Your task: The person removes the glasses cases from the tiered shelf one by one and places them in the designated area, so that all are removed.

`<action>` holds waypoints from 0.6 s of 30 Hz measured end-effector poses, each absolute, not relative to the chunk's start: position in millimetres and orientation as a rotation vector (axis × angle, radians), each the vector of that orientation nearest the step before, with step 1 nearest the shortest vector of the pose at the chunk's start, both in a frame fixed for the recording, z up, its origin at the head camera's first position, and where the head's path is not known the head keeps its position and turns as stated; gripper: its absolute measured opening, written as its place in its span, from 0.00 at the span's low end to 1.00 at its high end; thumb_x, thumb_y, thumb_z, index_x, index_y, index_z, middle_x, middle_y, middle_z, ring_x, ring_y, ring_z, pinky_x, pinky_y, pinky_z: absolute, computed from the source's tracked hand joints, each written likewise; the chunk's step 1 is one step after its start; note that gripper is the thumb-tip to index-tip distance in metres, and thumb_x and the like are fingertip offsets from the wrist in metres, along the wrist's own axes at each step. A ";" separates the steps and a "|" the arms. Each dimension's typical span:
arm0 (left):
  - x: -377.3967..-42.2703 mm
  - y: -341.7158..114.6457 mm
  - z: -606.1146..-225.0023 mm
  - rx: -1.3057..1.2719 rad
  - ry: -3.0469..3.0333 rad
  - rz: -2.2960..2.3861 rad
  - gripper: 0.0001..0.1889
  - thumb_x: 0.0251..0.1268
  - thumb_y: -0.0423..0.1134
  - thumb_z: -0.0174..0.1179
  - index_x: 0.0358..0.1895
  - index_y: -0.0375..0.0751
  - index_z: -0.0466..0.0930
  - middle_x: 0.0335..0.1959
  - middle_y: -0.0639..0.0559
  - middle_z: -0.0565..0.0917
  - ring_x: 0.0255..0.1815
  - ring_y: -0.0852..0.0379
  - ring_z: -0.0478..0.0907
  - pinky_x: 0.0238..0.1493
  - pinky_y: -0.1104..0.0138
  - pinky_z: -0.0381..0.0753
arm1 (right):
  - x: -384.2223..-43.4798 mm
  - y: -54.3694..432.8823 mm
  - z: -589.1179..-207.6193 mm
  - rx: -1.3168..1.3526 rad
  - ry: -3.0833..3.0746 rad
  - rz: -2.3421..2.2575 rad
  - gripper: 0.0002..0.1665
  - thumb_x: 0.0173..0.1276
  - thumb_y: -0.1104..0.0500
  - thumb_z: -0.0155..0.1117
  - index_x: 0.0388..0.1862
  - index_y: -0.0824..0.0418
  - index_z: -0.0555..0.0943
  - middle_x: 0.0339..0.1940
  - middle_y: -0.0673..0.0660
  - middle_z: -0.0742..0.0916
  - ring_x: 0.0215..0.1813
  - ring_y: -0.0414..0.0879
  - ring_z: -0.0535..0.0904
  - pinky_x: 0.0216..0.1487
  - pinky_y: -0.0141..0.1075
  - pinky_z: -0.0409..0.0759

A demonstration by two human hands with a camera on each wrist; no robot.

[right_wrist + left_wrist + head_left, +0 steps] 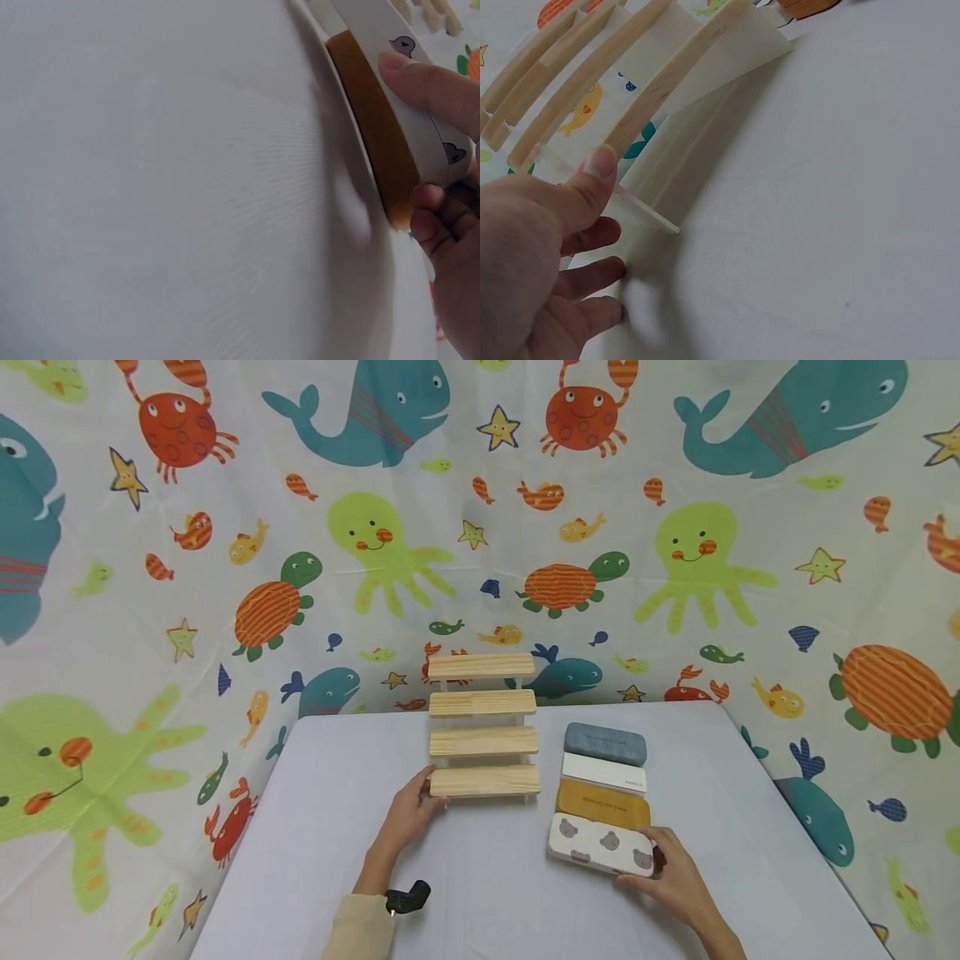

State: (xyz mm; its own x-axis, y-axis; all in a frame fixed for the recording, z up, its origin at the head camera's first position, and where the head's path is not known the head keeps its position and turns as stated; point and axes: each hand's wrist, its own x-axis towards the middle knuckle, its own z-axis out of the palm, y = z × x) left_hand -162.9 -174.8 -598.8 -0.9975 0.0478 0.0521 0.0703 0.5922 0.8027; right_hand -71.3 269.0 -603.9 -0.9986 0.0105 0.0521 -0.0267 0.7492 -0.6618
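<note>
A four-tier wooden display rack (483, 742) with pale slats and clear side supports stands mid-table. My left hand (411, 810) holds the left end of its lowest slat; in the left wrist view the thumb (600, 161) lies against the slat's end and the other fingers are bent below. To the right, my right hand (670, 872) grips the right end of a white glasses case with bear faces (600, 845), thumb on the near side. Directly behind that lies a mustard-yellow case (602, 804), also visible in the right wrist view.
Beyond the yellow case lie a white case (603, 772) and a blue-grey case (604, 743), lined up in a column. A white cloth covers the table (337, 777). Behind and beside it hangs a curtain (465, 610) printed with sea animals.
</note>
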 end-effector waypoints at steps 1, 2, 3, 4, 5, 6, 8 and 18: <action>-162.9 -174.6 -599.3 -0.106 -2.782 -1.399 0.37 0.63 0.40 0.68 0.73 0.36 0.65 0.55 0.39 0.86 0.63 0.42 0.79 0.69 0.45 0.74 | -70.3 269.2 -604.9 0.017 -2.888 1.083 0.54 0.38 0.39 0.86 0.63 0.59 0.76 0.56 0.56 0.80 0.41 0.39 0.69 0.37 0.26 0.72; -162.8 -174.5 -599.4 -0.110 -2.782 -1.397 0.37 0.63 0.40 0.69 0.73 0.36 0.65 0.55 0.39 0.86 0.63 0.42 0.79 0.69 0.45 0.74 | -69.6 269.4 -605.6 0.019 -2.890 1.073 0.54 0.38 0.39 0.86 0.63 0.59 0.76 0.56 0.57 0.80 0.42 0.39 0.69 0.37 0.27 0.72; -162.7 -174.3 -599.5 -0.110 -2.783 -1.393 0.37 0.63 0.40 0.68 0.73 0.36 0.65 0.55 0.39 0.86 0.63 0.42 0.79 0.69 0.45 0.74 | -68.9 269.5 -606.1 0.022 -2.890 1.068 0.54 0.38 0.39 0.86 0.63 0.59 0.76 0.56 0.57 0.80 0.42 0.39 0.69 0.37 0.27 0.72; -162.9 -174.2 -599.0 -0.104 -2.784 -1.397 0.37 0.63 0.40 0.68 0.74 0.36 0.65 0.55 0.39 0.86 0.63 0.42 0.79 0.69 0.45 0.74 | -68.5 269.5 -606.7 0.023 -2.891 1.066 0.54 0.38 0.39 0.86 0.63 0.59 0.76 0.56 0.57 0.80 0.42 0.39 0.69 0.37 0.27 0.72; -163.0 -174.0 -598.5 -0.098 -2.787 -1.397 0.37 0.63 0.40 0.69 0.74 0.37 0.65 0.55 0.40 0.86 0.63 0.43 0.79 0.70 0.46 0.74 | -68.3 269.5 -607.2 0.018 -2.895 1.063 0.54 0.38 0.38 0.86 0.63 0.59 0.76 0.57 0.57 0.80 0.42 0.39 0.69 0.37 0.27 0.72; -163.1 -174.0 -598.4 -0.094 -2.788 -1.397 0.37 0.63 0.40 0.69 0.74 0.37 0.65 0.55 0.40 0.86 0.63 0.43 0.79 0.70 0.46 0.73 | -68.2 269.6 -607.8 0.013 -2.902 1.059 0.55 0.38 0.38 0.86 0.63 0.59 0.76 0.57 0.57 0.80 0.42 0.39 0.69 0.38 0.27 0.73; -162.9 -173.8 -598.0 -0.097 -2.791 -1.390 0.37 0.63 0.40 0.69 0.74 0.36 0.65 0.55 0.39 0.85 0.64 0.42 0.79 0.70 0.45 0.73 | -68.1 269.8 -608.8 -0.003 -2.919 1.057 0.55 0.38 0.37 0.85 0.64 0.59 0.75 0.57 0.58 0.80 0.42 0.40 0.70 0.38 0.27 0.73; -161.3 -173.3 -599.0 -0.099 -2.791 -1.394 0.37 0.63 0.39 0.69 0.73 0.36 0.65 0.55 0.38 0.85 0.64 0.41 0.79 0.70 0.44 0.73 | -66.5 269.4 -615.7 -0.028 -2.930 1.087 0.57 0.41 0.38 0.85 0.67 0.60 0.73 0.63 0.62 0.78 0.56 0.51 0.76 0.63 0.49 0.81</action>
State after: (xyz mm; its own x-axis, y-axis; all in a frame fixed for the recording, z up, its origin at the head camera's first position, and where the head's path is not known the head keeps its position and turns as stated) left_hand -161.3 -173.3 -599.0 -0.9978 0.0476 0.0462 0.0655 0.5992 0.7979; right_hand -66.5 269.4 -615.7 -0.9997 0.0225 0.0090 0.0112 0.7578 -0.6524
